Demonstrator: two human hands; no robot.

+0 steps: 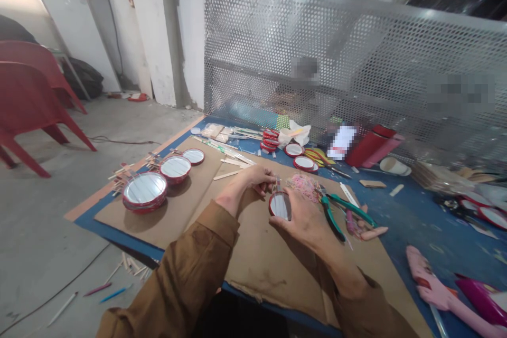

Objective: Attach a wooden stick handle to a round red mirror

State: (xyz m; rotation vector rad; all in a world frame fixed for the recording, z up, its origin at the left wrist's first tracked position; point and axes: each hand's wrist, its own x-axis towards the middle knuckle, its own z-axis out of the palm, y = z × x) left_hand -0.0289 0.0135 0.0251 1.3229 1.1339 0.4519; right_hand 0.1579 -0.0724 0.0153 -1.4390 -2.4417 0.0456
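Note:
A small toy banjo [280, 206], with a round white face, red rim and short stick neck, is held low over the cardboard sheet [253, 259]. My right hand [303, 216] wraps its round body, thumb along the near rim. At the neck end, the fingers of my left hand [259, 178] are pinched together; whatever they grip there is too small to make out. Just beyond my right hand lies a tangled pile of pink and yellow rubber bands [303, 186]. Green-handled pliers [332, 216] lie to the right of that hand.
Stacked toy banjos [144, 190] stand at the left. Flat wooden sticks [229, 173] lie beyond my left hand. At the right are a pink glue gun [431, 285], a paper cup [395, 166] and a red cylinder [370, 145]. A perforated metal panel [336, 47] borders the table's back.

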